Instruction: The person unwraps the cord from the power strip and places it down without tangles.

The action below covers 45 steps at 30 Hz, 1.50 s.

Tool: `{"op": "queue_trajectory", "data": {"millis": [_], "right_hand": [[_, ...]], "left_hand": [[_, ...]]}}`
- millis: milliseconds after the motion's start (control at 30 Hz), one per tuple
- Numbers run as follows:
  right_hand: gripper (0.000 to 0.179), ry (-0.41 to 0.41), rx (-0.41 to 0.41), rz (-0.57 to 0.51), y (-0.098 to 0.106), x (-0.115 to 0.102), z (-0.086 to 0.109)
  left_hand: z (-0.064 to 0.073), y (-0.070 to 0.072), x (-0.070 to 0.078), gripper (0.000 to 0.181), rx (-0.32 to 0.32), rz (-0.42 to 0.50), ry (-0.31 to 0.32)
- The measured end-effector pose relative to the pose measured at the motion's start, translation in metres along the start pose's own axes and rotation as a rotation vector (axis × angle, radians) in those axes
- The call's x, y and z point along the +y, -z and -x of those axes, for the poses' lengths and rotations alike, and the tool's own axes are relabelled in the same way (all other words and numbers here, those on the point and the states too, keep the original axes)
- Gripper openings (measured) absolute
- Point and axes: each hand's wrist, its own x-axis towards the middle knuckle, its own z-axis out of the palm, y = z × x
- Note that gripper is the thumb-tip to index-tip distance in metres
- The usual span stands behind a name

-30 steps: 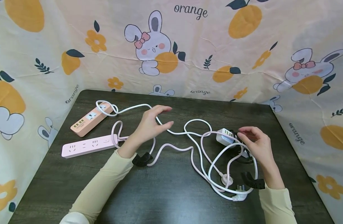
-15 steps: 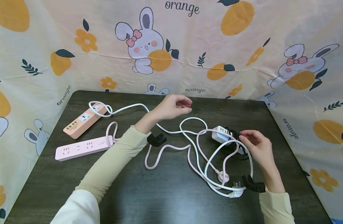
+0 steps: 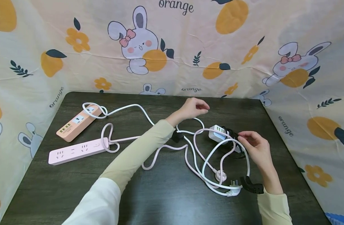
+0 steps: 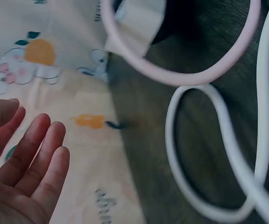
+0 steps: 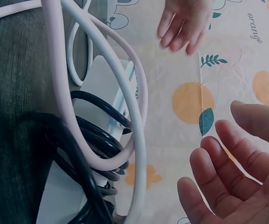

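My left hand hovers over the back middle of the table, fingers loosely bent and holding nothing. Beneath it runs a white cable, with a pink cable crossing it. To the right, my right hand is beside a white power strip wound with a black cable. In the right wrist view its fingers are relaxed, with nothing between them. Loops of the pink and white cables lie over the white strip. A white plug and a round pink plug lie in front of it.
An orange power strip and a pink power strip lie at the table's left, a cable looped over each. The dark table is backed by a patterned cloth.
My left hand has moved right from the middle toward the right-hand cables, its thumb and fingers drawing closer together. My right hand stays beside the white strip. The head view has shifted slightly.
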Motion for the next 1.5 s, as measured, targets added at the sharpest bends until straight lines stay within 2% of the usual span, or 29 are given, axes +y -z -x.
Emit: {"op": "queue_trajectory", "data": {"millis": [100, 133, 267, 333, 367, 433, 500, 533, 567, 667, 733, 767, 800, 867, 933, 1000, 1067, 1233, 1333, 1500], "right_hand": [[0.023, -0.004, -0.004, -0.04, -0.003, 0.0, 0.0], [0.023, -0.007, -0.017, -0.101, -0.003, -0.006, 0.0], [0.024, -0.032, -0.029, -0.142, -0.006, -0.009, 0.001], [0.023, -0.042, -0.026, -0.142, -0.006, -0.012, 0.002], [0.023, -0.044, -0.014, -0.105, -0.007, -0.009, 0.002], [0.022, -0.044, -0.012, -0.147, -0.005, -0.021, 0.002], [0.02, -0.036, -0.018, -0.226, -0.002, -0.038, 0.002], [0.019, -0.035, -0.018, -0.23, -0.001, -0.046, 0.002], [0.019, -0.038, -0.012, -0.264, 0.0, -0.055, 0.003], [0.016, -0.039, -0.005, -0.305, 0.002, -0.075, 0.004], [0.015, -0.043, 0.0, -0.282, 0.003, -0.084, 0.005], [0.015, -0.039, 0.003, -0.321, 0.003, -0.084, 0.005], [0.016, -0.044, -0.005, -0.307, 0.004, -0.082, 0.004], [0.018, -0.044, -0.008, -0.225, 0.002, -0.066, 0.004], [0.02, -0.051, -0.001, -0.158, -0.001, -0.037, 0.004], [0.021, -0.063, 0.008, -0.087, -0.004, -0.013, 0.003], [0.021, -0.072, 0.026, -0.06, -0.005, 0.004, 0.003], [0.022, -0.1, 0.046, -0.077, -0.002, 0.01, 0.006], [0.02, -0.103, 0.04, -0.126, 0.001, -0.005, 0.007], [0.02, -0.106, 0.061, -0.211, 0.006, -0.089, 0.005]], "left_hand": [[-0.008, -0.014, -0.006, 0.016, -0.048, -0.014, 0.026], [-0.01, -0.018, -0.008, 0.016, -0.065, -0.021, 0.041], [-0.019, -0.031, -0.021, 0.028, -0.159, -0.061, 0.145], [-0.018, -0.039, -0.025, 0.034, -0.178, -0.128, 0.18], [-0.023, -0.046, -0.04, 0.036, -0.178, -0.137, 0.17], [-0.032, -0.062, -0.068, 0.036, -0.166, -0.147, 0.131], [-0.035, -0.069, -0.078, 0.038, -0.191, -0.143, 0.147], [-0.038, -0.071, -0.084, 0.038, -0.218, -0.108, 0.151], [-0.038, -0.07, -0.083, 0.036, -0.247, -0.059, 0.153], [-0.021, -0.054, -0.047, 0.047, -0.385, 0.039, 0.25], [-0.011, -0.048, -0.031, 0.053, -0.435, 0.058, 0.222], [-0.008, -0.047, -0.026, 0.056, -0.455, 0.053, 0.204], [-0.007, -0.047, -0.025, 0.061, -0.473, 0.041, 0.189], [-0.005, -0.049, -0.022, 0.065, -0.47, -0.013, 0.121], [-0.007, -0.054, -0.023, 0.066, -0.458, -0.061, 0.072], [-0.007, -0.056, -0.018, 0.063, -0.44, -0.101, 0.049], [-0.01, -0.06, -0.015, 0.061, -0.436, -0.158, 0.024], [-0.016, -0.071, -0.008, 0.056, -0.434, -0.274, -0.026], [-0.015, -0.075, -0.006, 0.052, -0.411, -0.303, -0.054], [-0.009, -0.07, -0.01, 0.049, -0.3, -0.248, -0.071]]}}
